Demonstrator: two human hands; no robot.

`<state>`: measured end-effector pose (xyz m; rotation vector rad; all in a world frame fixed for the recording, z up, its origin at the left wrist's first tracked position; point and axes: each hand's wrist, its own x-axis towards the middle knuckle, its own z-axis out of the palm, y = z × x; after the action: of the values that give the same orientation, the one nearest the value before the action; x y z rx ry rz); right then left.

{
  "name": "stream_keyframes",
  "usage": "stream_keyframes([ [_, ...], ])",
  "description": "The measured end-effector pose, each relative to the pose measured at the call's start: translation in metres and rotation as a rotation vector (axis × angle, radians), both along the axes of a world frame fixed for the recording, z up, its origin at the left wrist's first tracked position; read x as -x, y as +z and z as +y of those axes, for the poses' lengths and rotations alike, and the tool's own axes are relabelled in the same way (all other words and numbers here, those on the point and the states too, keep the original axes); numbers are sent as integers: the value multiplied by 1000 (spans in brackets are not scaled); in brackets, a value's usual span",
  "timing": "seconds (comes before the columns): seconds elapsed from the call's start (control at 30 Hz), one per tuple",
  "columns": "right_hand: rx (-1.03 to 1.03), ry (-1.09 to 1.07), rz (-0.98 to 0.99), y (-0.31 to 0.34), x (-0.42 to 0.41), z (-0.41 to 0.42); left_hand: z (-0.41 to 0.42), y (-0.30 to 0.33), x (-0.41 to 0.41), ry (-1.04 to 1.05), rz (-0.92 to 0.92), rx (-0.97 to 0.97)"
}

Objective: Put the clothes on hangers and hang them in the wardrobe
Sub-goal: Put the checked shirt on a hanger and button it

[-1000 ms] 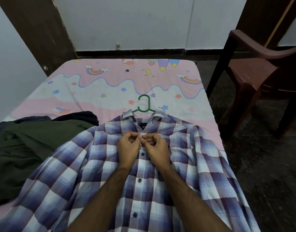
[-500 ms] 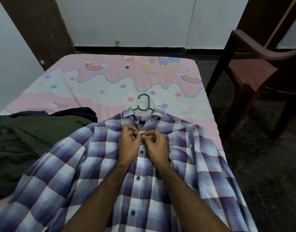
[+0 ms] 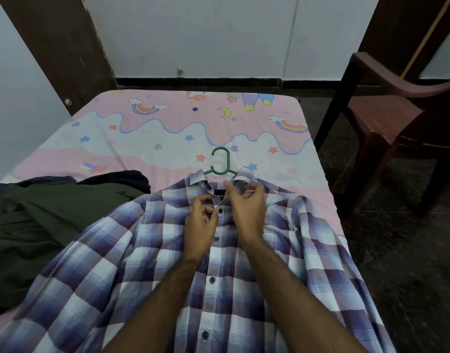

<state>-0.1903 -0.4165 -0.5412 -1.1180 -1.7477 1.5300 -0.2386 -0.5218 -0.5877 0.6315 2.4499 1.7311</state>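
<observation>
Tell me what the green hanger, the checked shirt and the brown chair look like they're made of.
Green hanger: likely plastic, moulded in one smooth, even-coloured piece. Checked shirt: thin woven cloth, probably cotton or a blend; it creases softly and the checks run through the weave. Brown chair: looks like moulded plastic, with rounded, seamless arms.

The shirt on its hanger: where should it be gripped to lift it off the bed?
By the green hook, reaching from the far side beyond the collar. It lies flat and bare on the bed sheet, past the shirt, which hides the hanger's arms.
</observation>
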Motion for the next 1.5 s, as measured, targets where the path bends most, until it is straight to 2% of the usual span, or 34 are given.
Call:
stream_keyframes([
  [0.17, -20, -105, -77, -1, 18, 12, 1, 6, 0, 25, 73, 90],
  [0.27, 71, -133, -17, -12, 13, 14, 2, 19, 7, 80, 71, 78],
  [0.4, 162, -16, 85, -21, 1, 18, 9, 34, 35, 230, 6, -13],
  [0.53, 294, 121, 179, -15, -11, 22, 26, 34, 51, 230, -182, 136],
  [0.67, 379, 236, 181, -9, -17, 31, 37, 36, 42, 363, -220, 232],
  [0.77, 422, 271, 173, -8, -18, 35, 40, 40, 35, 438, -205, 212],
  [0.87, 407, 273, 160, -8, -19, 37, 35, 39, 33, 365, -7, 215],
  [0.97, 383, 281, 169, -11, -21, 37, 23, 38, 43, 204, 273, 425],
  [1.17, 449, 363, 273, -18, -26, 41, 9, 59, 73, -45, 547, 574],
  [1.23, 480, 405, 291, -18, -27, 43, 9, 62, 79, -145, 677, 677],
  [1.37, 512, 465, 220, -14, -32, 45, 9, 68, 87, -227, 922, 928],
  [1.5, 487, 418, 105, -8, -31, 42, 8, 78, 89, -311, 1035, 1007],
])
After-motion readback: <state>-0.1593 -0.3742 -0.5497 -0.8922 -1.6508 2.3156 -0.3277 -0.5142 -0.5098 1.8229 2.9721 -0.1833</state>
